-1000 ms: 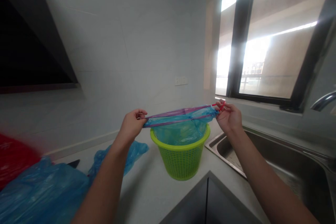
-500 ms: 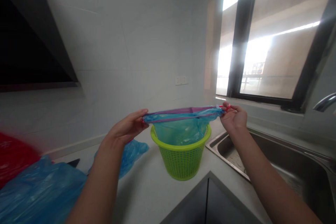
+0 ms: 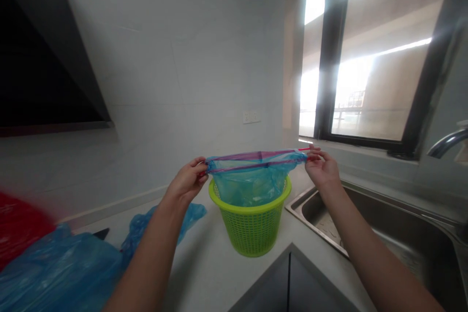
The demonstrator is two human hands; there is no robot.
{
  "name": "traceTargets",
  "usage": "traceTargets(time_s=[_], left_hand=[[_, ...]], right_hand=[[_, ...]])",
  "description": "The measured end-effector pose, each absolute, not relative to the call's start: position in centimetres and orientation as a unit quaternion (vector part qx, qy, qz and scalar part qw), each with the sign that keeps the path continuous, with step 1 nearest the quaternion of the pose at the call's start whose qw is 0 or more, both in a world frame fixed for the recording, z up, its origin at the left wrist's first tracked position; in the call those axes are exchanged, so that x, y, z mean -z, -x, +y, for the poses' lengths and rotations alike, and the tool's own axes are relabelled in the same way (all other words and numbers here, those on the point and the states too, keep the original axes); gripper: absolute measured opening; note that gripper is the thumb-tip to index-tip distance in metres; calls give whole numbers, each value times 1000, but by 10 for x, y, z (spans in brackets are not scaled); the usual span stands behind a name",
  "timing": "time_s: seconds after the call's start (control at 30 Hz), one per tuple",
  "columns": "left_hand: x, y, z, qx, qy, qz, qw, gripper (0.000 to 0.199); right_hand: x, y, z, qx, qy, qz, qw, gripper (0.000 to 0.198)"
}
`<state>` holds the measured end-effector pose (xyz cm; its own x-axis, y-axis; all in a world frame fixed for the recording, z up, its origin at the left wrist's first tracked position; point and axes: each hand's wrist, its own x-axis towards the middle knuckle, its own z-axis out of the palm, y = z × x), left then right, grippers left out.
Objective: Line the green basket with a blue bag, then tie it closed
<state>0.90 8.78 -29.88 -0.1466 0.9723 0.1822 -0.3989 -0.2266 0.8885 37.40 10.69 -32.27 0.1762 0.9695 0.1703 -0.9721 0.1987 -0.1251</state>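
A translucent blue drawstring garbage bag (image 3: 252, 183) is stretched between my two hands, its purple-and-red drawstring hem running along the top. My left hand (image 3: 189, 179) pinches the bag's left end, fingers closed. At the opposite end my right hand (image 3: 322, 168) grips the edge, with a bit of red drawstring showing by the fingertips. The bag's lower part hangs inside a lime-green plastic basket (image 3: 252, 231) with a mesh wall. That basket stands upright on the white counter (image 3: 204, 273), below and between my hands.
Crumpled blue bags (image 3: 62, 268) and a red bag (image 3: 22, 229) lie at the left. To the right is a steel sink (image 3: 387, 234) with a faucet (image 3: 448, 142). A grey panel (image 3: 288, 282) is in front of the basket; a dark range hood (image 3: 44, 58) hangs upper left.
My hands have drawn slightly closer together, and the bag's top edge gapes a little wider. The view has shifted slightly. The basket stays in place.
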Motion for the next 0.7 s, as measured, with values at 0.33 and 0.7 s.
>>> traceTargets(time_s=[0.33, 0.7], left_hand=[[305, 14, 90, -552, -553, 532, 326, 20], [282, -4, 82, -714, -253, 182, 627, 26]], right_hand=[[315, -360, 92, -640, 10, -218, 737, 17], [330, -355, 110, -674, 23, -70, 735, 30]])
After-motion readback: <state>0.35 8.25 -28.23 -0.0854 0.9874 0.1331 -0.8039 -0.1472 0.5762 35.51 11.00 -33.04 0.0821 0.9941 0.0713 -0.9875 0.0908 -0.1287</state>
